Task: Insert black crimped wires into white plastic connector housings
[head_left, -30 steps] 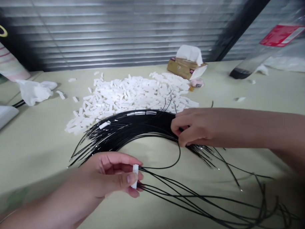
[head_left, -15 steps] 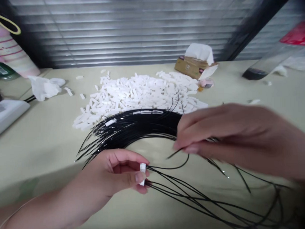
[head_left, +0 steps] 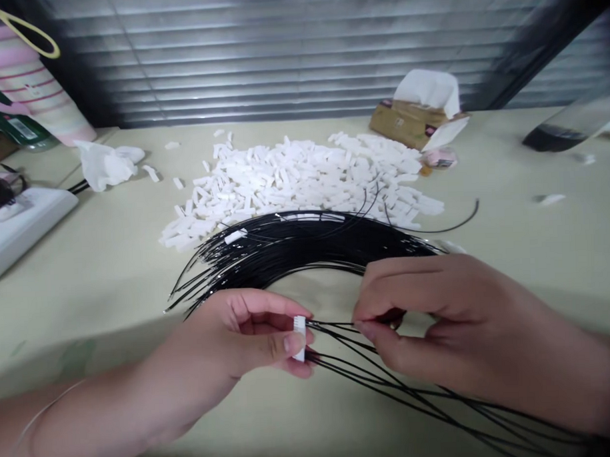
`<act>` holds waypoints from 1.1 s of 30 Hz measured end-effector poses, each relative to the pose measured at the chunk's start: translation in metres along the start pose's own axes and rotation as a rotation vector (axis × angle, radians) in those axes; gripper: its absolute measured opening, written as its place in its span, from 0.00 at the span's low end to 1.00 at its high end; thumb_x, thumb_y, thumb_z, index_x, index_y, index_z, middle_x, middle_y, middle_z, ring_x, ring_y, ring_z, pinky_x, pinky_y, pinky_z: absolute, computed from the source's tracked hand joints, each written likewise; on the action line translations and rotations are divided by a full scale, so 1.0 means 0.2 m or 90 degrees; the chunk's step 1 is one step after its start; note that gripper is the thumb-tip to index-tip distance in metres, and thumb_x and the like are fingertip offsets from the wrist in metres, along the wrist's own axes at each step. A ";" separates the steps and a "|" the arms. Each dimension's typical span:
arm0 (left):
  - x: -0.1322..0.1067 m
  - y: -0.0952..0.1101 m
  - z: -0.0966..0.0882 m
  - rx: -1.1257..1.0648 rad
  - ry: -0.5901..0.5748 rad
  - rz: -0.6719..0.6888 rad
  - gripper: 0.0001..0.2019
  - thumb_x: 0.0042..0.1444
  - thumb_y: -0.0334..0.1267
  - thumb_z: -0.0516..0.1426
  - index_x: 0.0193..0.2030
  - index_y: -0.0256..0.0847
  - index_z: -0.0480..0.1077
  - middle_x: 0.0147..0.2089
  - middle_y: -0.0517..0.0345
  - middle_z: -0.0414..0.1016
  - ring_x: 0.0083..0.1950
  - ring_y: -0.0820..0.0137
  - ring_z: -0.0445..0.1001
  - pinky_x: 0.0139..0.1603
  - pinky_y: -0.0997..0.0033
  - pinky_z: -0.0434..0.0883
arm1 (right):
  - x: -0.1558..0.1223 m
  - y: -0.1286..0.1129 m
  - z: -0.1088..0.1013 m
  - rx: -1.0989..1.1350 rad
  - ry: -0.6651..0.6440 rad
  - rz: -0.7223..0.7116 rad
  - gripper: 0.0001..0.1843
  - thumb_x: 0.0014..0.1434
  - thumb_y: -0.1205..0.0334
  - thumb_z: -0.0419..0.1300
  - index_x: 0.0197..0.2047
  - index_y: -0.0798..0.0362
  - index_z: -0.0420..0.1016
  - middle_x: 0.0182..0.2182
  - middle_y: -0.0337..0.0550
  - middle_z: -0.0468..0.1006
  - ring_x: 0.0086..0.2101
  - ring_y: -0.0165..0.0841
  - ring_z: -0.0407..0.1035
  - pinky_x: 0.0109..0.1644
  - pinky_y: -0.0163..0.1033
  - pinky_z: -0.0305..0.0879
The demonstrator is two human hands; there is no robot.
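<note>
Between its thumb and fingers, my left hand [head_left: 253,337] grips a small white connector housing [head_left: 299,338]. Several black wires [head_left: 390,380] run out of the housing's right side and trail off to the lower right. My right hand [head_left: 439,334] pinches a black wire [head_left: 336,323] close to the housing; the wire's end is at the upper part of the housing, though whether it sits inside I cannot tell. Behind both hands lies a thick curved bundle of black wires [head_left: 315,245] with bare tips at its ends.
A heap of white connector housings [head_left: 303,175] lies beyond the bundle. Farther back stand a tissue pack [head_left: 406,121] and a bottle with dark liquid [head_left: 556,136]. On the left are a striped tumbler [head_left: 40,88], crumpled tissue [head_left: 110,165] and a white power strip [head_left: 29,225].
My right hand has moved down and left, bringing the wire's end up to the connector housing. My left hand keeps its grip. The whole view has shifted slightly.
</note>
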State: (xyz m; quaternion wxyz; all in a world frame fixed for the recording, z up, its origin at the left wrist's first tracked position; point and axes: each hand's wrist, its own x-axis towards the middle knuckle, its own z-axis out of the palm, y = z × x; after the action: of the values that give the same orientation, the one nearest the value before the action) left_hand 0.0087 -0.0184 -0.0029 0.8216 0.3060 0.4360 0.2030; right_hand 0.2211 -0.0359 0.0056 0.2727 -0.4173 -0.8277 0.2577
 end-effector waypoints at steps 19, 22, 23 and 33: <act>0.00 0.00 -0.01 0.019 0.020 -0.008 0.11 0.41 0.34 0.68 0.32 0.36 0.76 0.26 0.62 0.76 0.28 0.75 0.76 0.34 0.77 0.70 | -0.01 -0.02 0.01 -0.178 0.046 -0.103 0.09 0.57 0.69 0.54 0.26 0.51 0.67 0.22 0.34 0.69 0.24 0.23 0.62 0.26 0.31 0.59; 0.00 0.00 -0.01 0.018 0.021 -0.006 0.12 0.40 0.34 0.69 0.33 0.36 0.76 0.26 0.62 0.76 0.28 0.74 0.76 0.34 0.77 0.70 | -0.03 -0.01 0.02 -0.246 0.046 -0.146 0.11 0.60 0.68 0.52 0.26 0.51 0.67 0.23 0.35 0.68 0.25 0.24 0.61 0.27 0.33 0.59; 0.00 0.00 0.00 0.014 0.023 -0.006 0.12 0.39 0.34 0.69 0.32 0.36 0.76 0.26 0.62 0.76 0.28 0.74 0.76 0.34 0.77 0.70 | -0.03 -0.01 0.02 -0.265 0.039 -0.169 0.12 0.60 0.69 0.52 0.26 0.51 0.67 0.23 0.35 0.68 0.25 0.24 0.60 0.27 0.33 0.59; -0.01 0.00 -0.01 0.033 0.014 0.001 0.07 0.43 0.32 0.67 0.32 0.36 0.76 0.26 0.62 0.76 0.27 0.76 0.75 0.34 0.77 0.69 | -0.05 -0.01 0.02 -0.293 -0.026 -0.223 0.15 0.59 0.72 0.51 0.22 0.51 0.65 0.24 0.36 0.67 0.26 0.27 0.61 0.30 0.36 0.60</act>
State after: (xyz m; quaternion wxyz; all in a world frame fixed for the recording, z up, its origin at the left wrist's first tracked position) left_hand 0.0062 -0.0197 -0.0021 0.8083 0.3250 0.4501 0.1960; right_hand 0.2223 -0.0455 0.0020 0.1945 -0.3134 -0.9293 0.0207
